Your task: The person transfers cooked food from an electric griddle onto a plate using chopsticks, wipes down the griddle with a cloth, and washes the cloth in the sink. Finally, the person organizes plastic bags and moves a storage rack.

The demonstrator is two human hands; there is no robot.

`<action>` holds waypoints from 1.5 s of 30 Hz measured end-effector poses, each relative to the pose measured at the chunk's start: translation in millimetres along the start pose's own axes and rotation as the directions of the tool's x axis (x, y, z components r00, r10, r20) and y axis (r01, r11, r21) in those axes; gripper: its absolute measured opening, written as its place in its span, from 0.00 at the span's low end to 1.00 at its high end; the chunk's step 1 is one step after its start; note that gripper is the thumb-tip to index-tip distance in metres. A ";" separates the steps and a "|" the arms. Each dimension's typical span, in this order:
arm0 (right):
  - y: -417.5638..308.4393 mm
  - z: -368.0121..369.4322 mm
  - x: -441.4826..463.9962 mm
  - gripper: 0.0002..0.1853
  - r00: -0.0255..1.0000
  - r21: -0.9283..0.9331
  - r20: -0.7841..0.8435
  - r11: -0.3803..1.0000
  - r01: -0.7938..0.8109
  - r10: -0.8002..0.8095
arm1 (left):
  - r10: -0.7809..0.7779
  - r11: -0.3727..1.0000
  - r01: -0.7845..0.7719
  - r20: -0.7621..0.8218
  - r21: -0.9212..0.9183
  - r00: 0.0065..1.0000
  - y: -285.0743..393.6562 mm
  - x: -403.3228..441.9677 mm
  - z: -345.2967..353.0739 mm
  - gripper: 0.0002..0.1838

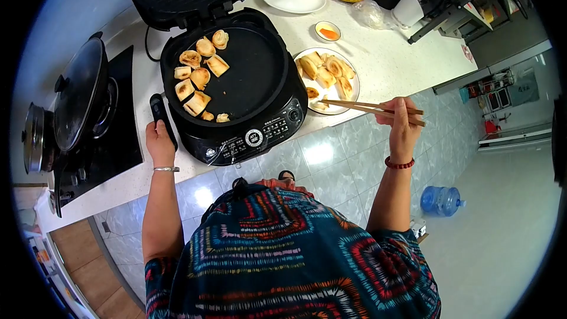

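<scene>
Right of centre, near edge of the counter: right hand (400, 119) is closed around a pair of long wooden chopsticks (369, 108), tips at the lower-left rim of a round white plate (332, 92) piled with golden-brown dough pieces (326, 77). Can't tell if the tips pinch anything. Left hand (159, 143), left of centre, is on the lower end of a long black handle (162, 118); firm grip or light touch, can't tell. Hands well apart.

Upper centre: round black electric griddle (251, 71), lid up, more browned dough pieces (201, 78) along its left side, right side bare.

Step in hand, my read: chopstick work moving pieces between griddle and plate. Direction unclear from one frame. Next move calls for a soft pinch on one piece, lifted clear of the rim; browned crusts may slip or flake.
</scene>
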State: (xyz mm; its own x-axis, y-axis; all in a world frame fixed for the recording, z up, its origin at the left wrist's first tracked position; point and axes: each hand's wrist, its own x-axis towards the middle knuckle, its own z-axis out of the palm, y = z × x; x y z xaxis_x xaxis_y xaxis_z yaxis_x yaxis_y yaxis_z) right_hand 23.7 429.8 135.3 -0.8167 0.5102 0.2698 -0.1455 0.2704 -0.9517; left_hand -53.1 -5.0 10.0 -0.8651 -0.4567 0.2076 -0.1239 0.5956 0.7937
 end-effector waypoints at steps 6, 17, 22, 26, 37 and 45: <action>11.9 4.5 3.3 0.13 0.997 -0.055 -0.074 0.998 0.024 -0.028 | 0.042 0.999 -0.041 -0.073 0.008 0.996 2.7 -2.8 1.8 0.14; -37.4 33.6 -6.8 0.12 0.981 0.382 0.169 0.924 0.018 -0.089 | -0.040 0.999 0.039 -0.034 -0.019 0.999 14.3 -4.0 -1.0 0.13; -23.2 87.9 -20.0 0.12 0.927 0.330 0.374 0.929 -0.169 0.036 | -0.091 0.994 0.089 -0.020 -0.057 0.996 15.9 -4.5 -1.0 0.13; -19.2 108.9 -14.5 0.13 0.868 0.315 0.488 0.907 -0.280 0.098 | -0.071 0.997 0.070 -0.017 -0.034 0.997 22.8 -5.3 -3.2 0.12; -12.5 118.2 -21.2 0.15 0.865 0.333 0.498 0.905 -0.264 0.069 | -0.043 0.999 0.043 -0.020 0.007 0.999 19.3 -4.8 -2.4 0.13; -12.0 79.9 -10.5 0.15 0.956 0.415 0.292 0.895 -0.166 0.042 | -0.020 1.000 0.020 -0.029 0.007 0.999 19.2 -5.7 -2.8 0.14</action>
State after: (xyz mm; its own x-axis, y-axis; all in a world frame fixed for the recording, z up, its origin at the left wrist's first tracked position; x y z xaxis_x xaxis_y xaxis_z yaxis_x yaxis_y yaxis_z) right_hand -10.6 356.0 132.1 -0.9494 0.2606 0.1755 -0.2267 -0.1815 -0.9569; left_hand -49.3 7.3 25.6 -0.8481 -0.4872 0.2083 -0.1443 0.5907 0.7939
